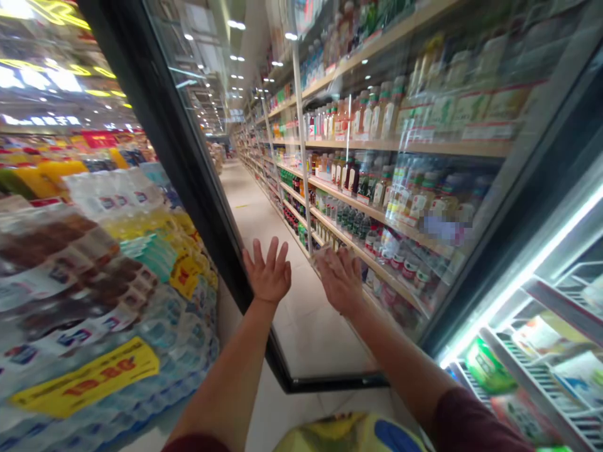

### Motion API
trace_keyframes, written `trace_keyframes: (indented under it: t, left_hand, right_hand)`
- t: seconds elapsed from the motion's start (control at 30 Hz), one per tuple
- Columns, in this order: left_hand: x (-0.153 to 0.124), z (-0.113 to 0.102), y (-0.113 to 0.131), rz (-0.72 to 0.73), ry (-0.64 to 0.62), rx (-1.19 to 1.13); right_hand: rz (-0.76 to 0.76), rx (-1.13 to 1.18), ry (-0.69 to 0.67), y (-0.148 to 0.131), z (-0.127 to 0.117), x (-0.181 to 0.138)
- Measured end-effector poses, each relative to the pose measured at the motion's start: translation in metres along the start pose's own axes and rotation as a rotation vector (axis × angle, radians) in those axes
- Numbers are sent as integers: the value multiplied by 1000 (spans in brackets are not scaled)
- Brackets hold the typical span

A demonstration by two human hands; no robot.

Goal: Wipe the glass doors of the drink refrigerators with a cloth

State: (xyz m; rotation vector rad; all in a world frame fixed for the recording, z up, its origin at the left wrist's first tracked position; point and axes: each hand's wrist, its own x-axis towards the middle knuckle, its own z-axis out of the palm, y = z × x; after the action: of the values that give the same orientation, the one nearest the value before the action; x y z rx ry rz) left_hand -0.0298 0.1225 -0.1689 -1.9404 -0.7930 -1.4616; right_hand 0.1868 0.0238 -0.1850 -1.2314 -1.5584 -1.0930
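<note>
A glass door [325, 342] with a thick black frame stands swung out in front of me. My left hand [271, 276] lies against the glass beside the left part of the frame, its fingers spread and nothing in it. To its right, my right hand [340, 279] is on the glass, slightly blurred, with its fingers bent and close together. Something pale shows at those fingertips, too smeared to name; it may be a thin cloth or wipe. Bottles on shelves appear in and through the pane behind both hands.
On the right is a lit cold cabinet with wire racks [532, 376] holding packets, including a green packet [490, 364]. Stacked bottle packs [70, 270] stand left, with a yellow price sign [89, 376]. Yellow fabric with a blue patch [348, 436] shows below me.
</note>
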Motion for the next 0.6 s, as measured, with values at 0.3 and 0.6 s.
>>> trace_keyframes:
  t: [0.3,0.6]
  left_hand:
    - [0,-1,8,-20,-18,-5]
    - [2,-23,5,61,11,-97]
  right_hand:
    - [176,-23,77,-3,1,19]
    - [315,-126,29,2,-3,45]
